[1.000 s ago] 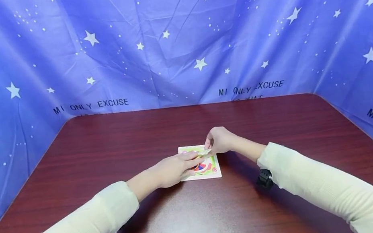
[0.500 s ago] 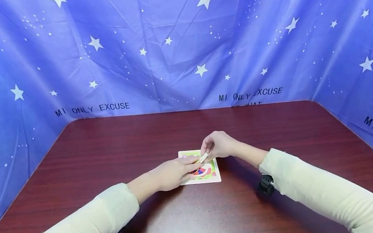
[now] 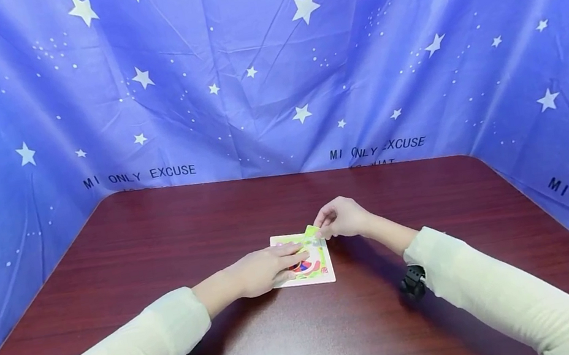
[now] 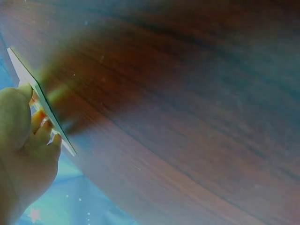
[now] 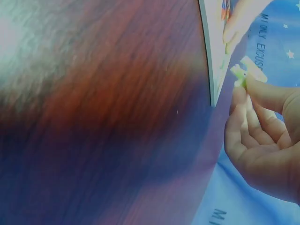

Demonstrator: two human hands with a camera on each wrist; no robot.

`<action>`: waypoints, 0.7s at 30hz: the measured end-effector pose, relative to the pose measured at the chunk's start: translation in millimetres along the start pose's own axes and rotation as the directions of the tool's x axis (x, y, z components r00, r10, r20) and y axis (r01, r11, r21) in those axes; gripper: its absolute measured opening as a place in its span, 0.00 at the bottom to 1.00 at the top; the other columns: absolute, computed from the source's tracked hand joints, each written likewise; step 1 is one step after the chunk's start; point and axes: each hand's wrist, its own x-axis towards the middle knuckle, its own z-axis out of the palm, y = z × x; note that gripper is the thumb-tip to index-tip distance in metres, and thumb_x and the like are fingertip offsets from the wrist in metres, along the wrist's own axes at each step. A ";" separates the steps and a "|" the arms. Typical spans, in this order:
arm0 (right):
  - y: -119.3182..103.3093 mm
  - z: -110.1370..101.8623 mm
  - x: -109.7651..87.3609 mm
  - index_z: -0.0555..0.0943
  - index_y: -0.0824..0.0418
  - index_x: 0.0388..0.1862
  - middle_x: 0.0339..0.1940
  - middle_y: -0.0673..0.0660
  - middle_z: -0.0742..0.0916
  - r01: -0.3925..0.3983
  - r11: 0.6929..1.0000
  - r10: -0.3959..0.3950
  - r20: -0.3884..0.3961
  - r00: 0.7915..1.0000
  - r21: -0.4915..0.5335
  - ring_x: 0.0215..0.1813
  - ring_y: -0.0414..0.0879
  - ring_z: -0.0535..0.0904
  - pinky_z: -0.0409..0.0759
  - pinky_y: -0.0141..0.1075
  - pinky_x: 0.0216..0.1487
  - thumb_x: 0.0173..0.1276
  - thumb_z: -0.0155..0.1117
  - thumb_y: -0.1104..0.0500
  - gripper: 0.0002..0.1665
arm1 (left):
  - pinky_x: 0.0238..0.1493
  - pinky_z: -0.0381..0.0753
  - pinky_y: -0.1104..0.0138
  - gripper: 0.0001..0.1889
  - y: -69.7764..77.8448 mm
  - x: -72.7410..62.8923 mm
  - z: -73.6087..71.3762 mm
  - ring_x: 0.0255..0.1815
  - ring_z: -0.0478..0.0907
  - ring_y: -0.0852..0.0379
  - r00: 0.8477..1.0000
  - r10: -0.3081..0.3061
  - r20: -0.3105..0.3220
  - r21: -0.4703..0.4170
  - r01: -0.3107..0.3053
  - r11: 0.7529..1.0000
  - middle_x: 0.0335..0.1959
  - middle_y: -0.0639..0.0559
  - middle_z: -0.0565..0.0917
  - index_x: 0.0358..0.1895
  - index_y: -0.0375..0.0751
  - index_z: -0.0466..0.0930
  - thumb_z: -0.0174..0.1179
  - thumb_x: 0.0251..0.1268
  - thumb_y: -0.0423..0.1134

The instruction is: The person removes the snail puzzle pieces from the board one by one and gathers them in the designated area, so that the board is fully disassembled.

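Note:
A square, pale-edged puzzle board (image 3: pixel 326 261) with a colourful picture lies on the table. My left hand (image 3: pixel 260 271) rests on its left part, fingers stretched across the picture and covering much of it. In the left wrist view the thumb lies at the edge of the board (image 4: pixel 44 103). By the far right corner, my right hand (image 3: pixel 345 217) pinches a small green puzzle piece (image 3: pixel 311 231) between thumb and fingertips. The right wrist view has this piece (image 5: pixel 253 70) raised above the board, tilted, its knobbed outline showing.
The dark red wooden table (image 3: pixel 202 221) stretches around the board on all sides. A blue curtain (image 3: pixel 223 75) with white stars and printed words hangs behind and beside it. A black strap (image 3: pixel 413 282) shows at the right sleeve's cuff.
The piece in my right hand has turned from edge-on to showing its green face, and it now sits nearer the board's far edge. My left hand stays on the board.

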 end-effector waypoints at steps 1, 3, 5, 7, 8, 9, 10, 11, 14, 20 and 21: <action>1.5 -1.2 -0.5 0.85 0.66 0.31 0.23 0.55 0.88 -0.031 0.999 0.031 0.006 0.999 0.036 0.24 0.40 0.81 0.82 0.31 0.29 0.53 0.73 0.65 0.07 | 0.71 0.69 0.57 0.25 -0.1 0.2 0.5 0.74 0.64 0.49 1.000 0.001 -0.003 -0.003 -0.002 1.000 0.73 0.46 0.66 0.72 0.49 0.64 0.50 0.73 0.43; 4.5 -3.8 -1.3 0.84 0.67 0.33 0.23 0.55 0.89 -0.080 0.992 0.079 0.023 0.997 0.093 0.25 0.40 0.83 0.84 0.34 0.31 0.54 0.72 0.66 0.08 | 0.70 0.69 0.57 0.25 -0.3 0.8 1.1 0.74 0.64 0.49 1.000 0.005 -0.008 -0.002 -0.005 1.000 0.73 0.45 0.67 0.71 0.49 0.65 0.50 0.73 0.43; 6.8 -6.6 -2.4 0.83 0.69 0.35 0.24 0.55 0.89 -0.118 0.982 0.113 0.038 0.993 0.148 0.26 0.40 0.84 0.86 0.35 0.34 0.56 0.70 0.67 0.09 | 0.70 0.69 0.57 0.25 -0.6 1.5 0.9 0.74 0.65 0.48 1.000 0.006 -0.010 -0.009 -0.006 1.000 0.72 0.45 0.67 0.71 0.49 0.65 0.50 0.73 0.43; 8.8 -9.4 -3.2 0.81 0.71 0.37 0.25 0.56 0.89 -0.151 0.966 0.143 0.053 0.988 0.208 0.27 0.39 0.84 0.87 0.36 0.36 0.57 0.69 0.68 0.10 | 0.70 0.70 0.57 0.25 -0.8 2.2 0.3 0.73 0.66 0.48 1.000 0.006 -0.011 0.000 -0.006 1.000 0.72 0.44 0.68 0.71 0.49 0.65 0.51 0.73 0.42; 10.1 -10.9 -3.6 0.80 0.72 0.38 0.25 0.56 0.89 -0.158 0.959 0.148 0.060 0.987 0.236 0.27 0.39 0.84 0.87 0.36 0.37 0.58 0.67 0.68 0.10 | 0.69 0.70 0.57 0.25 -0.8 2.4 0.0 0.73 0.66 0.47 1.000 0.006 -0.011 0.003 -0.006 1.000 0.72 0.44 0.68 0.71 0.49 0.65 0.51 0.73 0.42; 11.3 -12.5 -4.0 0.80 0.73 0.39 0.25 0.56 0.89 -0.169 0.948 0.157 0.065 0.985 0.269 0.27 0.39 0.84 0.87 0.35 0.37 0.59 0.66 0.69 0.10 | 0.70 0.70 0.57 0.25 -0.8 2.7 -0.4 0.73 0.66 0.48 1.000 0.003 -0.009 0.000 -0.003 1.000 0.72 0.44 0.67 0.71 0.49 0.65 0.51 0.73 0.42; 12.5 -14.1 -4.7 0.79 0.74 0.41 0.25 0.56 0.89 -0.176 0.939 0.164 0.068 0.984 0.294 0.27 0.39 0.85 0.87 0.35 0.37 0.61 0.65 0.69 0.10 | 0.70 0.70 0.57 0.25 -0.7 2.9 -0.6 0.73 0.66 0.48 1.000 0.005 -0.011 0.004 -0.005 1.000 0.72 0.44 0.67 0.71 0.49 0.65 0.51 0.73 0.42; 13.9 -15.8 -5.3 0.79 0.75 0.41 0.24 0.56 0.89 -0.186 0.930 0.172 0.070 0.983 0.317 0.27 0.39 0.85 0.87 0.35 0.37 0.62 0.64 0.69 0.11 | 0.70 0.70 0.57 0.25 -0.6 3.0 -0.9 0.73 0.66 0.48 1.000 0.007 -0.013 0.006 -0.007 1.000 0.72 0.44 0.67 0.71 0.49 0.65 0.51 0.73 0.42; 19.5 -21.3 -7.8 0.78 0.76 0.44 0.23 0.53 0.87 -0.201 0.911 0.186 0.075 0.980 0.359 0.27 0.39 0.85 0.87 0.33 0.37 0.65 0.61 0.67 0.12 | 0.70 0.70 0.56 0.25 -0.4 2.8 -1.3 0.73 0.65 0.48 1.000 0.009 -0.020 0.002 -0.009 1.000 0.72 0.45 0.68 0.71 0.49 0.65 0.50 0.73 0.42; 34.9 -31.5 -16.9 0.74 0.78 0.48 0.23 0.51 0.87 -0.228 0.870 0.216 0.077 0.973 0.438 0.28 0.39 0.85 0.87 0.32 0.37 0.66 0.60 0.67 0.16 | 0.69 0.70 0.56 0.25 0.3 0.0 -1.4 0.73 0.66 0.47 1.000 0.015 -0.024 0.005 -0.015 1.000 0.72 0.44 0.68 0.71 0.47 0.65 0.51 0.73 0.41; 37.5 -33.8 -19.5 0.73 0.79 0.49 0.24 0.51 0.87 -0.230 0.865 0.220 0.075 0.973 0.446 0.28 0.39 0.86 0.87 0.32 0.37 0.65 0.61 0.68 0.17 | 0.70 0.70 0.56 0.25 0.2 -0.3 -1.2 0.73 0.65 0.47 1.000 0.012 -0.020 0.002 -0.012 1.000 0.72 0.44 0.68 0.71 0.47 0.65 0.50 0.73 0.41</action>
